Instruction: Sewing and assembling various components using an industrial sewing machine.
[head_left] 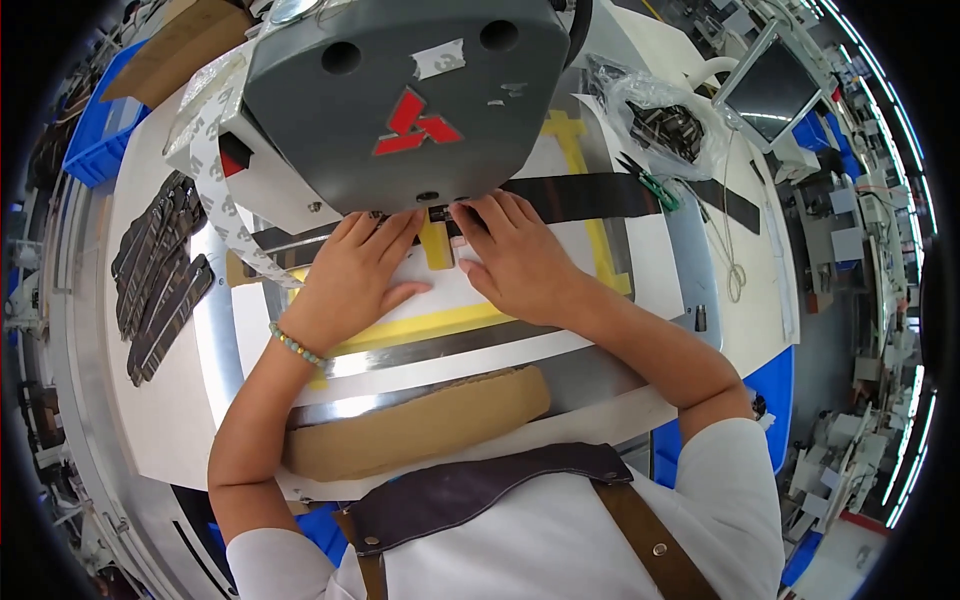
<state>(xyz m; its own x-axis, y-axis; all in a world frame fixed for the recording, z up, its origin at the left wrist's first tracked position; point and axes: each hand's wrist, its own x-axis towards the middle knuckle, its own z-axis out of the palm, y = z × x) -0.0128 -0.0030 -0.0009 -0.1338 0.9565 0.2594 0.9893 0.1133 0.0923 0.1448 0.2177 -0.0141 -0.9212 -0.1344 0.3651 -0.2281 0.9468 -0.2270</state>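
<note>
Two hands, left hand (352, 275) and right hand (515, 255), spread flat, fingers pinning black strap (580, 196) steady beneath grey sewing-machine head (400, 95).

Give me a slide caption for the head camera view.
Both hands, left hand and right hand, press a black strap flat under a grey sewing machine head.

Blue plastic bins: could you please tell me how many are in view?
2 for certain. One blue bin sits at the upper left beside the table, holding cardboard; another blue bin is at the lower right by the person's right elbow. More may be hidden under the table.
</note>
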